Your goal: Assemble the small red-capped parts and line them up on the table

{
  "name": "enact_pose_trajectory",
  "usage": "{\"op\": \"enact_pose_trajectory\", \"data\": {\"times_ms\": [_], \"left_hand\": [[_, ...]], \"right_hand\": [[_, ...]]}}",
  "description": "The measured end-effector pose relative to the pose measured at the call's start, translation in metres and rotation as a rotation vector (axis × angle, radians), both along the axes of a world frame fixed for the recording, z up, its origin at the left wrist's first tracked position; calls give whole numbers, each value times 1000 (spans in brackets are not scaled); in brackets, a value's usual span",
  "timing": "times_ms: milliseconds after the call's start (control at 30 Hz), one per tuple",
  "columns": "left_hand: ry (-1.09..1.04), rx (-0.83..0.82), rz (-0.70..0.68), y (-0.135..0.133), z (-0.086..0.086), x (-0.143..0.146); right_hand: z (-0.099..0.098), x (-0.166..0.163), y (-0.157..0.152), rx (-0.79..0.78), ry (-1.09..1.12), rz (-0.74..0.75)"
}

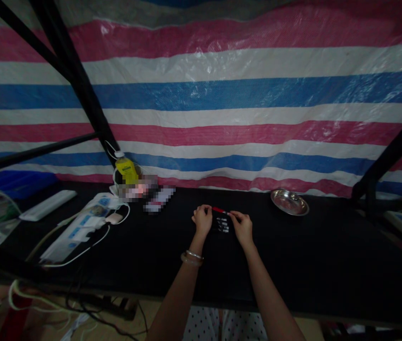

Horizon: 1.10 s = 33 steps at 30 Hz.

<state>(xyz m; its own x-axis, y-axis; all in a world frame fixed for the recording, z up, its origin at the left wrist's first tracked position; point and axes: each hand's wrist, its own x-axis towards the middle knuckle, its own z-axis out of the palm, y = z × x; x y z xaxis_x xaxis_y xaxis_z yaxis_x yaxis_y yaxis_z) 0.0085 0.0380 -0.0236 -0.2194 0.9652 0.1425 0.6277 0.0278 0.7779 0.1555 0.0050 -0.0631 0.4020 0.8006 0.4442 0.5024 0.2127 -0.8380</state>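
Observation:
A slim red pen-like stick (218,210), with a dark and silvery right end, spans the gap between my two hands over the black table. My left hand (203,219) is closed at its left end, and I cannot see clearly how the fingertips grip it. At the right end, my right hand (242,227) pinches it between thumb and fingers. Just below the stick, several small dark pieces with shiny silvery or clear ends (223,228) lie in a stacked row between my hands. They are too small and dim to name.
On the right stands a shallow round metal dish (289,202). At the left are a power strip (80,232) with plugs and white cables, a yellow bottle (126,169) and a blue tray (16,183). Black frame posts (83,94) and a striped sheet (222,94) bound the table (315,265).

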Motion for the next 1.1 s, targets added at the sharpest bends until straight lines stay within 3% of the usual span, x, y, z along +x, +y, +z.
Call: {"op": "enact_pose_trajectory", "data": {"times_ms": [667,1100], "left_hand": [[204,-13,-68,-8,0,4],[216,4,-86,-8,-2,4]], "right_hand": [[-4,0,1,18,-207,5],[1,-2,-2,-38,-295,-21]]}}
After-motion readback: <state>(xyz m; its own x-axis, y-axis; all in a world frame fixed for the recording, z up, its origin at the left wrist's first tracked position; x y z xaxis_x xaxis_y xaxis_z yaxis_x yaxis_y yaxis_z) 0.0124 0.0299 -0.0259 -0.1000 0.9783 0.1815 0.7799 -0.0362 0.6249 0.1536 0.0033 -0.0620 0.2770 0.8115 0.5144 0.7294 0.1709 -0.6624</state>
